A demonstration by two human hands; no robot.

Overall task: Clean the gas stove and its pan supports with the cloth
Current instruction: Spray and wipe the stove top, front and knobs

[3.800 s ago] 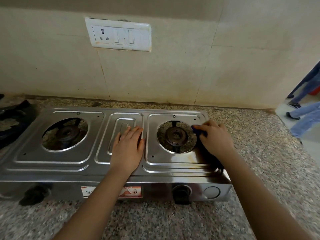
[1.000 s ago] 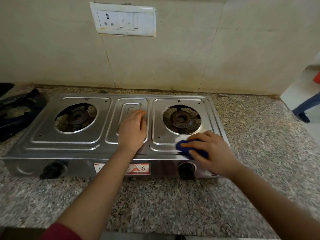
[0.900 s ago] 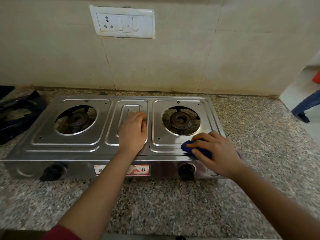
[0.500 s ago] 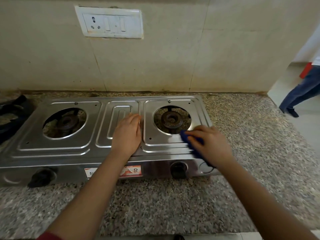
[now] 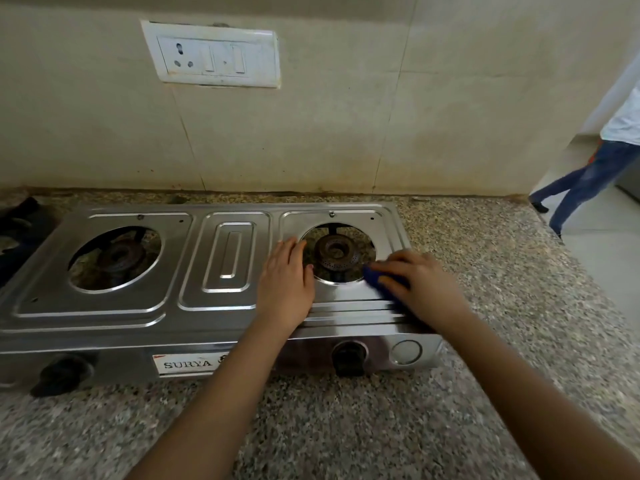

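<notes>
Pressing flat on the stove (image 5: 138,320) to steady it on the bench (image 5: 346,427), the left hand (image 5: 285,285) lies open with no grip, while the right hand (image 5: 420,287) grips the blue cloth (image 5: 382,284), rubbing beside the right burner (image 5: 334,252).

The steel two-burner stove (image 5: 228,299) sits flat on the counter, its pan supports (image 5: 17,230) off and lying dark at its left end, while the blue cloth (image 5: 384,284) is pressed on its top beside the right burner (image 5: 334,252).
</notes>
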